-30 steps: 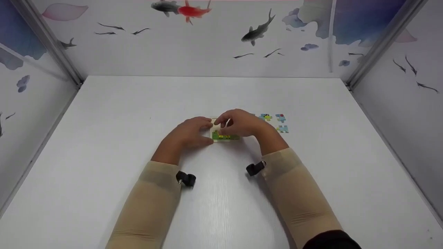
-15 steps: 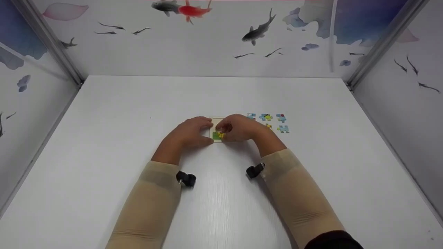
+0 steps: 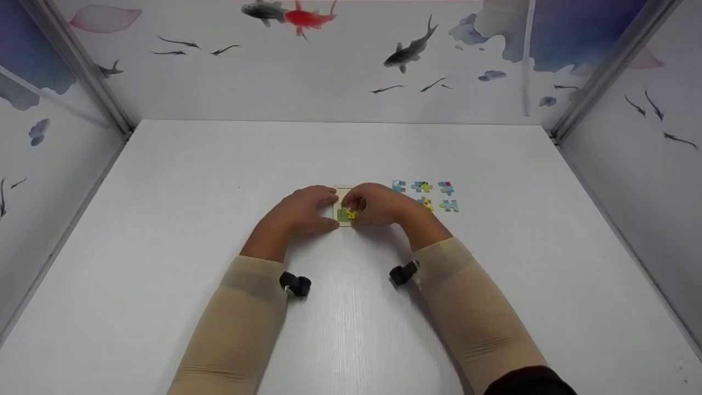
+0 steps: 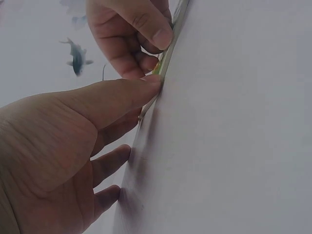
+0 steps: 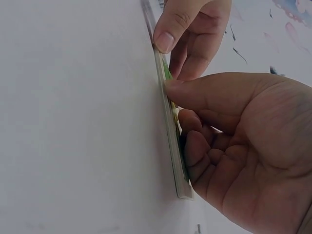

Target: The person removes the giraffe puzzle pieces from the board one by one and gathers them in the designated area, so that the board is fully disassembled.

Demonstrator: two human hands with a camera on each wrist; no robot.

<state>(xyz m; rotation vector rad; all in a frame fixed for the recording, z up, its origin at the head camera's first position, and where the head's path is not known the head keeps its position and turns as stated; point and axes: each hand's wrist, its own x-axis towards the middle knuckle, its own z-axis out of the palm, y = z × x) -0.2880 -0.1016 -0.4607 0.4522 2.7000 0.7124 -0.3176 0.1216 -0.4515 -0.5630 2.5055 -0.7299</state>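
Observation:
A small jigsaw board (image 3: 343, 193) lies flat on the white table between the hands. Green and yellow puzzle pieces (image 3: 342, 215) fill part of its near side. The left hand (image 3: 301, 209) holds the board at its left edge, thumb at the near corner and fingertips at the far one. In the left wrist view its other fingers rest spread on the table. The right hand (image 3: 384, 204) covers the board's right part. Its curled thumb and fingers pinch a yellow-green puzzle piece (image 3: 350, 213) low at the board; the right wrist view shows the thumb at the board's edge.
Several loose puzzle pieces (image 3: 446, 187), mostly blue with yellow and red marks, lie in two rows to the right of the board. The right hand partly hides one row. White walls (image 3: 329, 82) with painted fish enclose the table's back and sides.
The right hand has come down onto the board's near side and curled in its fingers, uncovering more loose pieces behind it. Over the last half second it barely moves. The left hand stays put.

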